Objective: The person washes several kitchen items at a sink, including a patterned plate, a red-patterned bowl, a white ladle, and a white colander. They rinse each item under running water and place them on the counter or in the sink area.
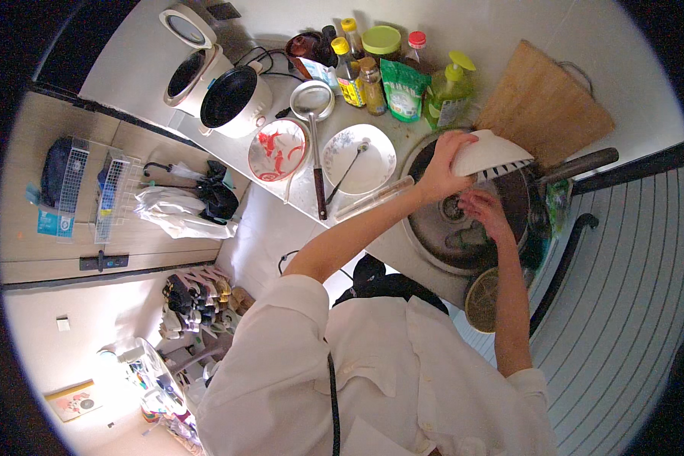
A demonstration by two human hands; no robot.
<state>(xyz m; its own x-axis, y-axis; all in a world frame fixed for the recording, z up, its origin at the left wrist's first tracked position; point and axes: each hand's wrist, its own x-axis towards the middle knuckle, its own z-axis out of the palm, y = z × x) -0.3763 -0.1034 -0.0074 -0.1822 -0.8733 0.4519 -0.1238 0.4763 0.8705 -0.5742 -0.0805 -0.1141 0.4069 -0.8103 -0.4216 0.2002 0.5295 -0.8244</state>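
My left hand grips a white bowl by its side, tilted over a round metal sink. Dark stripes show along the bowl's lower edge. Just below the bowl is my right hand, its fingers spread and nothing seen in them. The sink's drain lies beside those fingers. A dark handle sticks out past the sink's right rim; what it belongs to is partly hidden.
Left of the sink stand a white bowl with a spoon, a red-patterned bowl, a long-handled strainer and a rice cooker. Bottles and a green pump bottle line the wall. A wooden cutting board leans behind the sink.
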